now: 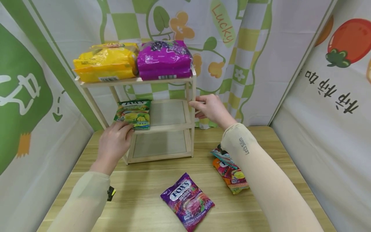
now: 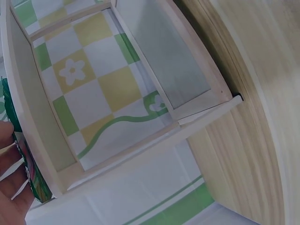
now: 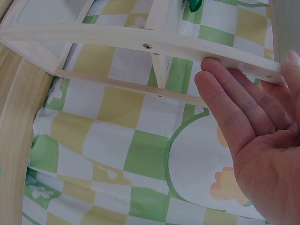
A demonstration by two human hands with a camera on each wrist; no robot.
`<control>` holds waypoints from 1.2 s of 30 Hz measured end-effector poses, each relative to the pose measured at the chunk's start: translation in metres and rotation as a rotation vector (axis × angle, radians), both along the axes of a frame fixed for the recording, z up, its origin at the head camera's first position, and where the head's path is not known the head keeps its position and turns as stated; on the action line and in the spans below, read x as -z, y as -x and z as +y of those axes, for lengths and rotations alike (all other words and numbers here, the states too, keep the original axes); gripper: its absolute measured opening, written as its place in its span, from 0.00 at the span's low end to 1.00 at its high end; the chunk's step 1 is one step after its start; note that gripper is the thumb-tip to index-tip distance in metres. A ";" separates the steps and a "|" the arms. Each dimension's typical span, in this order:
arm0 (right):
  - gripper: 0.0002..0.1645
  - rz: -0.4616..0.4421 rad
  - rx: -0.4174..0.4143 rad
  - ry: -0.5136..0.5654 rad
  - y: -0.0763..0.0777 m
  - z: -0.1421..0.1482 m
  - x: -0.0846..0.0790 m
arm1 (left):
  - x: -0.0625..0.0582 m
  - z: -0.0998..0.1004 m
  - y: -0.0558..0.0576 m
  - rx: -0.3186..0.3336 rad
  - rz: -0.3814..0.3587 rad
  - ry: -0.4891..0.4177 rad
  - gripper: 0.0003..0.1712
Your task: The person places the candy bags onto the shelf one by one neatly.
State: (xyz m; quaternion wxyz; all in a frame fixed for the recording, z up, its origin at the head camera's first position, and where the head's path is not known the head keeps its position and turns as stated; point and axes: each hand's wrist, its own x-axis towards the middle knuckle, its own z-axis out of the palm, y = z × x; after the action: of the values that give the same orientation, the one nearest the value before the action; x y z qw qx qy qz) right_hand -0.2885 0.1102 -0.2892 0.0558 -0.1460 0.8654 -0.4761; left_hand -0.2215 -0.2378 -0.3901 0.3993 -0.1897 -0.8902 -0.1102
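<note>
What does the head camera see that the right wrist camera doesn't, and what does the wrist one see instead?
Only the head view shows the left hand, yellow bag, bright purple bag and Fox's Berries packet.

Only the right wrist view shows a round metal fitting in the wooden rack.

Both show the right hand, that rack and the checkered curtain.

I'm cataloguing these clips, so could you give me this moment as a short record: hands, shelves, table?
left hand: touching the lower edge of a green plastic Fox's bag
right hand: holding the front right post of a pale wooden three-tier rack
top shelf: shiny yellow plastic bag left, shiny purple plastic bag right
middle shelf: green bag, toward the left
wood-grain table: flat purple Fox's Berries bag in front; orange plastic bag at right, partly hidden by the right sleeve
</note>
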 end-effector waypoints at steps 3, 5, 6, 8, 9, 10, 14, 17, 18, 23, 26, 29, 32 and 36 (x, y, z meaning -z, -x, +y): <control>0.32 0.004 -0.001 0.000 0.000 0.000 0.000 | 0.000 -0.001 -0.004 0.004 0.009 -0.008 0.08; 0.32 0.002 -0.003 0.000 0.000 0.000 0.000 | -0.001 -0.002 -0.006 0.006 0.014 -0.015 0.07; 0.32 0.001 -0.004 0.001 0.000 0.000 0.000 | -0.001 -0.002 -0.008 0.006 0.016 -0.019 0.07; 0.32 -0.001 -0.004 0.002 -0.001 0.000 0.000 | -0.001 -0.004 -0.010 0.010 0.024 -0.024 0.07; 0.32 -0.002 -0.004 0.003 -0.001 0.000 0.000 | -0.001 -0.004 -0.011 0.012 0.031 -0.025 0.06; 0.32 -0.003 -0.005 0.003 -0.001 0.000 0.000 | -0.001 -0.005 -0.012 0.016 0.038 -0.026 0.07; 0.32 0.001 -0.003 0.005 -0.001 0.000 0.000 | -0.001 -0.006 -0.016 0.027 0.063 -0.028 0.07; 0.32 0.001 -0.004 0.006 -0.001 0.000 0.000 | -0.001 -0.007 -0.022 0.031 0.069 -0.045 0.08; 0.32 0.001 -0.004 0.005 0.000 0.000 0.000 | -0.002 -0.007 -0.024 0.028 0.071 -0.052 0.09; 0.31 0.001 0.000 0.004 0.001 -0.001 0.001 | -0.006 -0.010 -0.033 -0.009 0.073 -0.105 0.11; 0.30 0.000 0.002 0.007 0.000 -0.001 0.001 | -0.010 -0.013 -0.037 -0.037 0.079 -0.143 0.09; 0.30 0.001 0.003 0.003 0.000 -0.002 0.000 | -0.014 -0.017 -0.038 -0.063 0.082 -0.191 0.08; 0.29 0.001 -0.002 0.004 -0.001 -0.001 -0.001 | -0.018 -0.021 -0.039 -0.084 0.066 -0.240 0.10; 0.26 0.004 -0.016 0.006 -0.001 0.000 -0.001 | -0.023 -0.025 -0.037 -0.116 0.012 -0.317 0.15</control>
State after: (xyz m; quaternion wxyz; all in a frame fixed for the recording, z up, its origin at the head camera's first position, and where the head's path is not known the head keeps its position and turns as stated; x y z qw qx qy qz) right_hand -0.2874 0.1100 -0.2880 0.0576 -0.1542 0.8628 -0.4780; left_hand -0.1845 -0.2632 -0.3672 0.4353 -0.0731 -0.8687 -0.2248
